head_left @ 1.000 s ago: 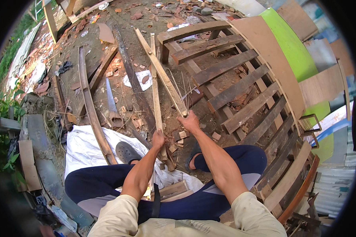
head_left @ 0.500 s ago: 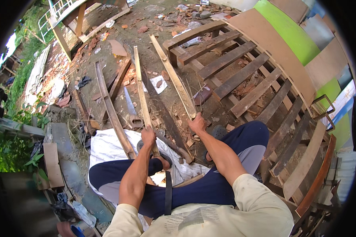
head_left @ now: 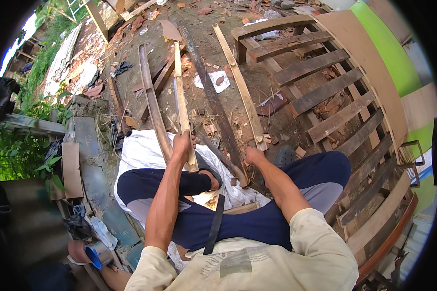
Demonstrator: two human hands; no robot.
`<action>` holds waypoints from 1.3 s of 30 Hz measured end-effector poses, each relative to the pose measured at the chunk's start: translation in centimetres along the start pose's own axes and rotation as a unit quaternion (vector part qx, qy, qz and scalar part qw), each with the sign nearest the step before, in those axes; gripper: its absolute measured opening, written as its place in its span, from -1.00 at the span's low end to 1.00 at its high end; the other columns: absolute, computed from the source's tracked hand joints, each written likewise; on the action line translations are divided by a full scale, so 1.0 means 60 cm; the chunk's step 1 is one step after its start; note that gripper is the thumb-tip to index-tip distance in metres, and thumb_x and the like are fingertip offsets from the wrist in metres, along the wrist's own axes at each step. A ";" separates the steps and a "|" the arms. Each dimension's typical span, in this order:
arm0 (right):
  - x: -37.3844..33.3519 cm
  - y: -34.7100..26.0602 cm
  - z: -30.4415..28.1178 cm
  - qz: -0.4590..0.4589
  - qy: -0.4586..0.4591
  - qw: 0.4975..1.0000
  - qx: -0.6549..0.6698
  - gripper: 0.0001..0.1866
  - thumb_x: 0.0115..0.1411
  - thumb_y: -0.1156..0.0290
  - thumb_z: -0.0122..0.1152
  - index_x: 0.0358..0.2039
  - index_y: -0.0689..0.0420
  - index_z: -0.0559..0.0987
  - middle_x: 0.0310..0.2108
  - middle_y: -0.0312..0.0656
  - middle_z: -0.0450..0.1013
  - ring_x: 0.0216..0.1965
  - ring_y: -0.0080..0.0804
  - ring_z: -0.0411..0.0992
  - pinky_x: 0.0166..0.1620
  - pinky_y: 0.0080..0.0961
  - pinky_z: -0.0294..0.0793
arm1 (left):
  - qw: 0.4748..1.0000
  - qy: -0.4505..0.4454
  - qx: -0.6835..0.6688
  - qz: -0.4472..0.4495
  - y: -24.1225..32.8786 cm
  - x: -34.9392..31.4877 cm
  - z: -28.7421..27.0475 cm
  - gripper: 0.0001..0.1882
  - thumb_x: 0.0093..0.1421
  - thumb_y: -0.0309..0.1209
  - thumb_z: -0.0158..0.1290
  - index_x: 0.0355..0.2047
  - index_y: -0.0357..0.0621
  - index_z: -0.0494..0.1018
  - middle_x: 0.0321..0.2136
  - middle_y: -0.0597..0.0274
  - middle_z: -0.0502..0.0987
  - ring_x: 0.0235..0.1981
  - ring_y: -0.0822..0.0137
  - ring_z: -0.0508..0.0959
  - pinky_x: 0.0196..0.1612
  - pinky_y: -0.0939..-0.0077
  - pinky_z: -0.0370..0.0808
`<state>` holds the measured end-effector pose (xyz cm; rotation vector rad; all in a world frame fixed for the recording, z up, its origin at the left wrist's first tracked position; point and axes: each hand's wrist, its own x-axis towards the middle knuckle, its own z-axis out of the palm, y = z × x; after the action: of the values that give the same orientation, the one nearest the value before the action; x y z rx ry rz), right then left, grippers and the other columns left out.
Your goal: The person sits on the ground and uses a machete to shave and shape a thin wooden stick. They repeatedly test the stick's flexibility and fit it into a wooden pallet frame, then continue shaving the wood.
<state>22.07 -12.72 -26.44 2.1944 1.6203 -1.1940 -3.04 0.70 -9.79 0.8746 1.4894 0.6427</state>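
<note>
My left hand [head_left: 183, 144] is closed round the near part of a split bamboo strip [head_left: 181, 97], which points away from me over a white sack [head_left: 141, 150]. A second split bamboo strip [head_left: 240, 87] lies on the ground to the right. Just short of its near end is my right hand [head_left: 254, 155], fingers curled and apart from that strip; anything inside them is hidden. Left of my left hand, a browner bamboo length [head_left: 153, 104] runs onto the sack. Between my hands lies a dark pole [head_left: 213, 104].
A slatted wooden frame [head_left: 320, 97] fills the right side, with a leaning brown board [head_left: 364, 63] behind it. A low concrete edge [head_left: 90, 165] runs along the left. A white paper [head_left: 212, 82], leaves and wood chips litter the dirt. My clog [head_left: 284, 157] is near my right hand.
My right hand has come off the right bamboo strip, which now rests on the ground. My left hand still grips its strip, now farther from the near end. The view has shifted.
</note>
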 end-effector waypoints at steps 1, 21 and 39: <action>-0.004 -0.011 0.022 -0.056 -0.038 0.997 -0.040 -0.61 0.20 0.13 0.16 -0.15 0.16 0.65 -0.10 0.07 0.57 -0.02 -0.11 0.56 0.05 -0.12 0.51 | 1.000 0.009 0.004 -0.002 0.001 -0.001 0.010 -0.68 0.37 -0.25 -0.09 -0.14 -0.33 0.34 -0.48 0.23 0.44 -0.62 0.44 0.43 -0.59 0.53 0.43; -0.030 -0.084 -0.048 0.011 -0.065 0.983 0.174 -0.46 -0.07 0.11 0.26 -0.35 0.44 0.63 -0.35 0.19 0.59 -0.25 0.01 0.62 -0.16 -0.25 0.58 | 0.992 -0.049 -0.115 -0.027 0.082 -0.030 0.043 -0.75 0.40 -0.35 -0.13 -0.04 -0.28 0.30 -0.47 0.26 0.43 -0.60 0.48 0.41 -0.59 0.57 0.42; -0.245 -0.140 -0.384 -0.141 0.297 0.853 0.406 -0.68 0.21 0.32 0.27 -0.16 0.28 0.45 -0.63 -0.23 0.46 -0.69 -0.56 0.43 -0.60 -0.55 0.40 | 0.985 -0.139 -0.021 0.096 0.142 -0.101 -0.010 -0.68 0.42 -0.25 -0.10 -0.04 -0.28 0.40 -0.49 0.24 0.55 -0.60 0.44 0.52 -0.52 0.55 0.48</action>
<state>24.95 -7.36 1.53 3.1877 1.9454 -1.6076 -2.44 0.56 0.67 1.0386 1.1468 0.6618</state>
